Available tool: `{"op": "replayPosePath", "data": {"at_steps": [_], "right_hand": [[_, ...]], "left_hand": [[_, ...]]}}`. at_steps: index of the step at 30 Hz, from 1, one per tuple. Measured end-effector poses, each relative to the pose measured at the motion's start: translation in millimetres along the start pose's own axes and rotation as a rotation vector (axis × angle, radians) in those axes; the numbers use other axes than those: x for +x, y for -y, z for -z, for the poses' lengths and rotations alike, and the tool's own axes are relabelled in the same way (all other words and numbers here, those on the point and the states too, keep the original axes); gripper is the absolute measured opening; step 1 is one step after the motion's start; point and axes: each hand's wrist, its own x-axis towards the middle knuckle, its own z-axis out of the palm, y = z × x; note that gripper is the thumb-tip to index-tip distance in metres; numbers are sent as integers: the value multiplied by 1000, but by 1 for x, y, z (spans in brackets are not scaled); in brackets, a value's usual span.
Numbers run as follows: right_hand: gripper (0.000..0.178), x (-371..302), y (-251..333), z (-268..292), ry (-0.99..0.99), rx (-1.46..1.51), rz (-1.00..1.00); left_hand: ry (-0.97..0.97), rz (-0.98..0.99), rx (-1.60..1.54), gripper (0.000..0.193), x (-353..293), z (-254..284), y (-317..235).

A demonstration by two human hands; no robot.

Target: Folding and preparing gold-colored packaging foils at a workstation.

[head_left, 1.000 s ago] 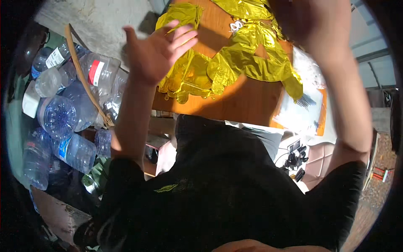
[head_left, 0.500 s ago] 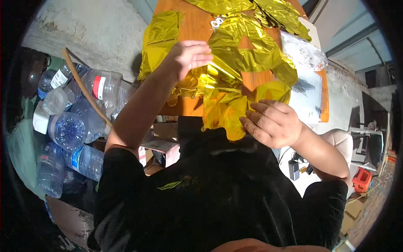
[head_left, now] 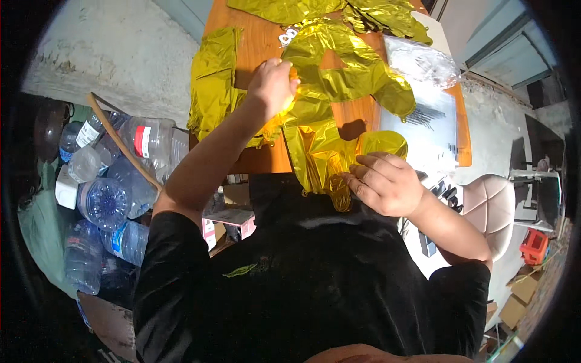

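Note:
A flat, shiny gold foil balloon (head_left: 311, 148), crinkled and with gaps in its shape, lies on the table and hangs over its near edge. My left hand (head_left: 272, 88) is closed at its left side, and bright foil shows by the fingers. At the balloon's overhanging lower end, the curled fingers of my right hand (head_left: 384, 184) pinch the foil's edge; the thumb is hidden. Another gold foil piece (head_left: 215, 78) lies left of my left hand.
On the brown wooden table (head_left: 251, 160) are more gold foil pieces (head_left: 387, 21) at the back, a small white looped item (head_left: 288, 37) and clear plastic packaging (head_left: 420, 60). Several plastic bottles (head_left: 103, 202) are piled at the left; a pale padded chair (head_left: 490, 212) stands at the right.
My left hand has gone from outstretched fingers to a closed grip by the foil. My right hand stays at the lower end, where the foil has become more bunched.

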Motion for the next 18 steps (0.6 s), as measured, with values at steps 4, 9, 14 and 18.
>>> {"op": "replayPosePath", "data": {"at_steps": [4,9,14,18], "right_hand": [[29,-9,4,-3,-1,29,-47],[34,-17,4,-6,17,61,-106],[41,-20,1,-11,21,93,-138],[37,-20,0,-13,29,86,-160]], "left_hand": [[-194,-29,-29,32,20,-10,21],[-140,-52,-22,44,29,-6,22],[-247,-74,-21,48,41,-21,51],[-169,-22,44,50,49,-25,71]]}}
